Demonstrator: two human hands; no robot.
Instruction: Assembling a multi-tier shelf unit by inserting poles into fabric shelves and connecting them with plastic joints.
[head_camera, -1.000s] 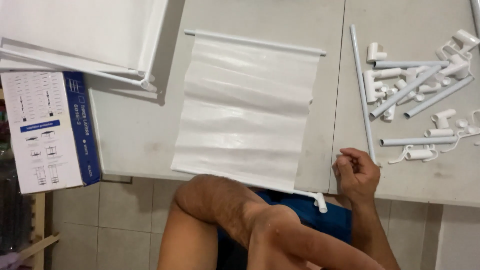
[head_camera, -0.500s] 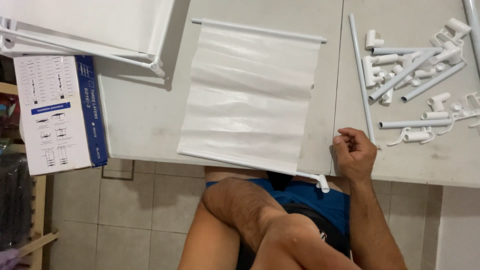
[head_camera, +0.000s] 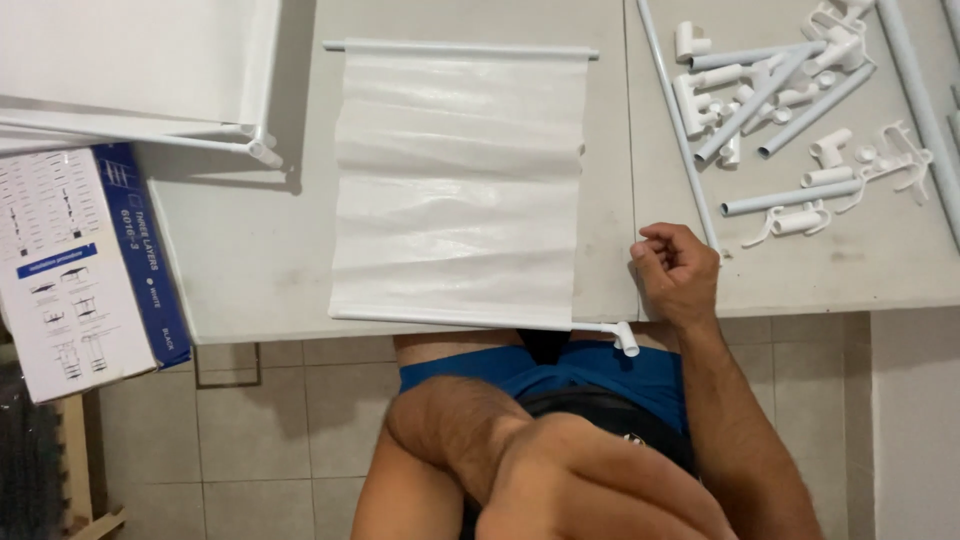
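Shifted slightly, right hand rests curled beside long tube's near end.

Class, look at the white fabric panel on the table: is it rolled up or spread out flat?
Spread out flat. The white fabric panel lies open on the table, stretched between a rod at each end, with only shallow creases across it.

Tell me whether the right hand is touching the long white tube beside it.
Cannot tell. In the head view the right hand is curled into a fist right by the lower end of the long white tube, hiding any contact or gap.
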